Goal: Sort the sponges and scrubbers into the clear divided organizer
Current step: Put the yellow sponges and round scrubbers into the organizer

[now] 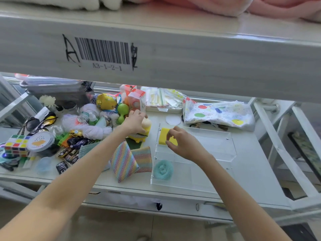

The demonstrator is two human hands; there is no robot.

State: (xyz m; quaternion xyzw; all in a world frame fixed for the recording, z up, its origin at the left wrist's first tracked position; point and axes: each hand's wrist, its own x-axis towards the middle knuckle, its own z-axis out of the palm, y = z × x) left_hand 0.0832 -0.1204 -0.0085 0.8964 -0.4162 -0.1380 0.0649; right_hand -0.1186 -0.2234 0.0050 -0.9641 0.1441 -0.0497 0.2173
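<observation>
The clear divided organizer [215, 145] stands on the shelf at centre right. A teal mesh scrubber [163, 169] lies in its near left compartment. My right hand [182, 141] pinches a yellow sponge [164, 135] in the far left compartment. My left hand [134, 121] rests on a yellow sponge with a dark scouring side [141, 136], which lies just left of the organizer. Two striped cloth scrubbers, one rainbow [123, 160] and one pink-green [143, 159], lean together in front of it.
A heap of toys, yarn, bottles and toy cars [73, 150] fills the left of the shelf. A spotted cloth [218, 113] and packets lie behind the organizer. A grey shelf beam [173, 54] overhangs the far side.
</observation>
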